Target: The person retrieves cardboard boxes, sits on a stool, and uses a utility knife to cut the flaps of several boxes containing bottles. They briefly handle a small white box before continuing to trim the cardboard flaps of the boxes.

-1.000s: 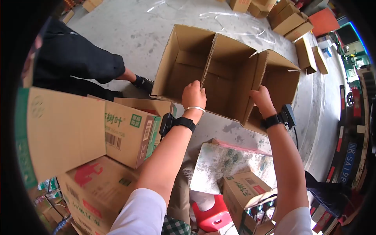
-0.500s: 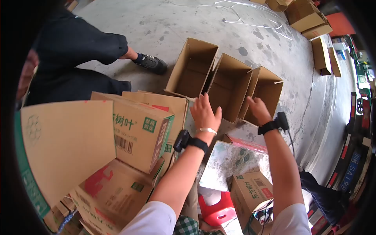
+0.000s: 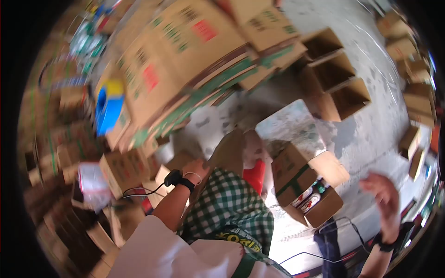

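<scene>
My left hand (image 3: 194, 170) is beside my left knee, next to the checked apron (image 3: 227, 199). Blur hides its fingers, and no held thing can be made out. At the right, my right hand (image 3: 384, 197) is raised with its fingers apart and nothing in it. Between my hands stands a carton (image 3: 294, 173) with an open end that shows several bottles (image 3: 307, 198). A worn, pale flat-topped surface (image 3: 292, 127) lies beyond that carton.
Three open cartons (image 3: 336, 74) stand in a row on the concrete floor. Stacked, flattened cartons (image 3: 181, 55) fill the upper left, with a blue and yellow tape dispenser (image 3: 110, 106) at their edge. A red stool (image 3: 254, 177) and a loose cable (image 3: 301, 254) are close to me.
My view has swung left and down. Both hands have left the open cartons: the left is now by my knee, the right far out at the right. The other person is out of view.
</scene>
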### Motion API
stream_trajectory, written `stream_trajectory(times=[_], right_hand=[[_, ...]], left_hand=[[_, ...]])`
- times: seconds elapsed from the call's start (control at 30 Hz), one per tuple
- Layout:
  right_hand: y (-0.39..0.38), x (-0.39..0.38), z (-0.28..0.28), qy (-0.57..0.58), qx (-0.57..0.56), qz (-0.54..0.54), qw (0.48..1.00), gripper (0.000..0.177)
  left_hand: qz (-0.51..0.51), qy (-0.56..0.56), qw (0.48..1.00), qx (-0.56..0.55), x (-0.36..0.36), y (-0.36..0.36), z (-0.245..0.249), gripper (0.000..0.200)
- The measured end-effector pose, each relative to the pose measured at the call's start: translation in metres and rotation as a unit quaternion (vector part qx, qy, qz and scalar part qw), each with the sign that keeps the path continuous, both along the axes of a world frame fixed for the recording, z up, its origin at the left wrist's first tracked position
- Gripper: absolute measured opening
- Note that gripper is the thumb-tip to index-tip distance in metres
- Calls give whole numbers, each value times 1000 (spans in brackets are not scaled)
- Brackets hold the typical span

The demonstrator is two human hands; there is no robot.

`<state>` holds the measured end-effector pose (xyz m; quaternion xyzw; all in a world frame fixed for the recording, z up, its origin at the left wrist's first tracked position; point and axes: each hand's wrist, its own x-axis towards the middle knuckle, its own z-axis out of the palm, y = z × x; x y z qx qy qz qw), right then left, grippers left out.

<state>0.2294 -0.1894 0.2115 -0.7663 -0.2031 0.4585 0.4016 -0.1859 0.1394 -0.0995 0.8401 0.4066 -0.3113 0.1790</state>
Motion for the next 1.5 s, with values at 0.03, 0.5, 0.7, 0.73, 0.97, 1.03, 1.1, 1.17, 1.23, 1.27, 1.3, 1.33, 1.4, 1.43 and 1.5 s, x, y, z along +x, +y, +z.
stream_trajectory(times=[0.03,0.5,0.7,0.73,0.97,1.03,1.1,1.17,1.23,1.27,1.3,1.33,1.4,1.43,1.5], right_hand=[[-7,-41,-5,70,11,35,997,69],[39,-325,-236,327,-114,117,931,32],[-13,-365,-482,-42,-93,384,918,28],[8,-377,-477,75,-189,336,920,30],[-37,-442,-572,161,-307,360,866,39],[-89,-510,-624,155,-325,291,886,43],[-108,-564,-643,141,-341,230,900,48],[-105,-607,-638,270,-301,181,897,49],[-96,-639,-635,395,-241,128,877,51],[-94,-645,-628,396,-238,127,878,51],[-89,-648,-618,430,-197,131,871,51],[-76,-637,-619,451,-146,140,869,51],[-35,-609,-616,475,-35,149,866,52],[-15,-598,-598,490,20,151,858,52],[24,-527,-567,261,-18,297,918,51]], left_hand=[[36,64,997,40,-56,-16,12,42],[199,64,971,118,-301,-181,-101,72],[111,51,993,-9,-365,-137,-302,47],[319,-190,926,-68,-420,-150,-357,45],[-185,480,837,-187,-318,-142,-255,66],[-148,442,859,-213,-346,-164,-274,65],[-117,417,870,-236,-375,-179,-286,64],[-94,405,873,-256,-395,-187,-290,63],[-79,400,872,-271,-411,-190,-285,62],[-74,400,870,-278,-418,-191,-280,61],[-69,398,869,-287,-426,-189,-272,61],[-68,396,869,-290,-430,-182,-264,61],[-70,387,871,-296,-431,-150,-252,60],[-77,385,870,-299,-428,-131,-245,60],[-95,376,870,-303,-411,-83,-230,60]])
